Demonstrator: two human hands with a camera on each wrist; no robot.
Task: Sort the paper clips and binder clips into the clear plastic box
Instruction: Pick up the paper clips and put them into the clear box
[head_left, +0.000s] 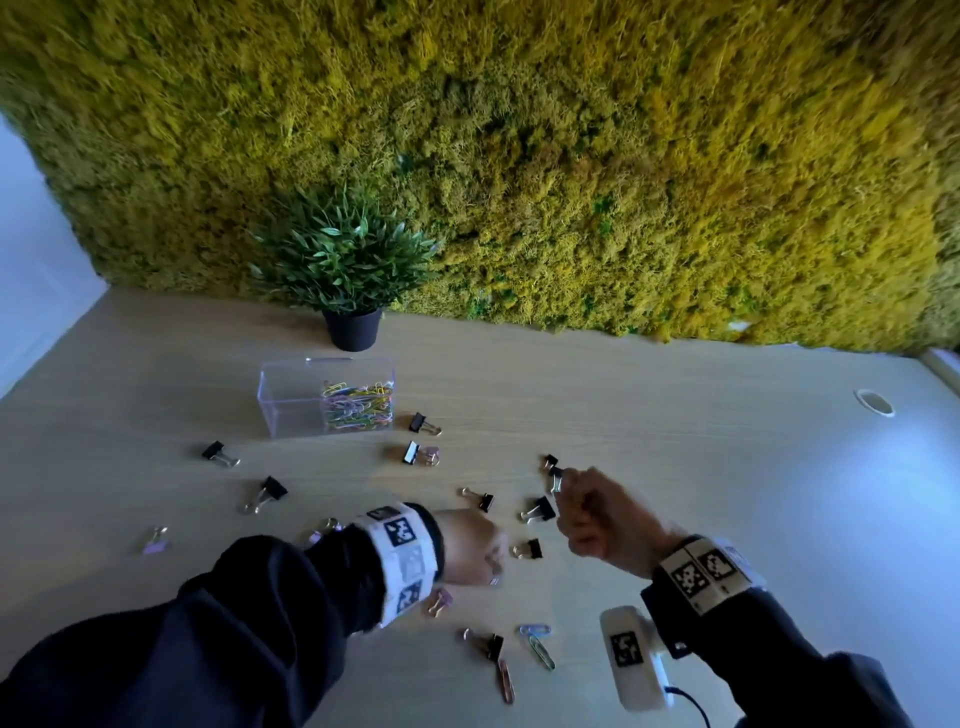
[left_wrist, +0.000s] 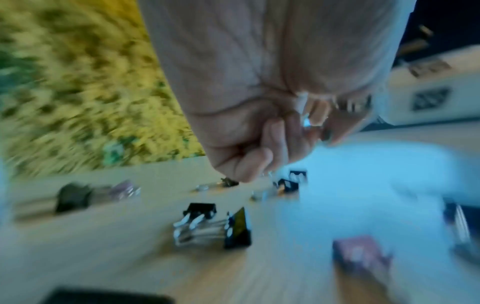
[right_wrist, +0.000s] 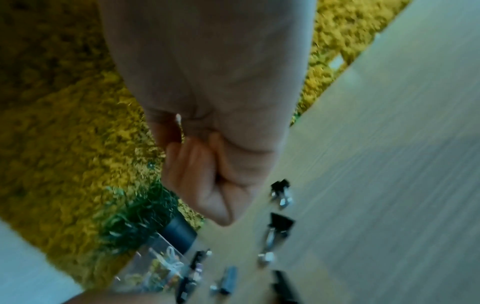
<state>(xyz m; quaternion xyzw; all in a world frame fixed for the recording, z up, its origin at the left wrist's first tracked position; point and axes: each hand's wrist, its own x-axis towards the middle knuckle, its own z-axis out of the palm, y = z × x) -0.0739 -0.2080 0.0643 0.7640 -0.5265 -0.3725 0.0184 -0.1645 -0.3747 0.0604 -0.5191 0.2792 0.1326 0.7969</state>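
Note:
The clear plastic box (head_left: 291, 400) stands at the back left of the table, with coloured paper clips (head_left: 358, 408) piled in its right half. Several black and pink binder clips (head_left: 537, 509) lie scattered in front of it. Three loose paper clips (head_left: 540, 649) lie near the front. My right hand (head_left: 566, 478) pinches a small black binder clip (head_left: 556, 474) by its wire handle, just above the table. My left hand (head_left: 491, 564) hovers low over the clips, its fingers (left_wrist: 291, 131) curled round small shiny clips (left_wrist: 307, 122). What exactly it grips is blurred.
A potted plant (head_left: 348, 270) in a black pot stands right behind the box, against a moss wall (head_left: 623, 182). A round cable hole (head_left: 875, 402) sits at the far right of the wooden table (head_left: 727, 467). A pink binder clip (head_left: 440, 603) lies under my left wrist.

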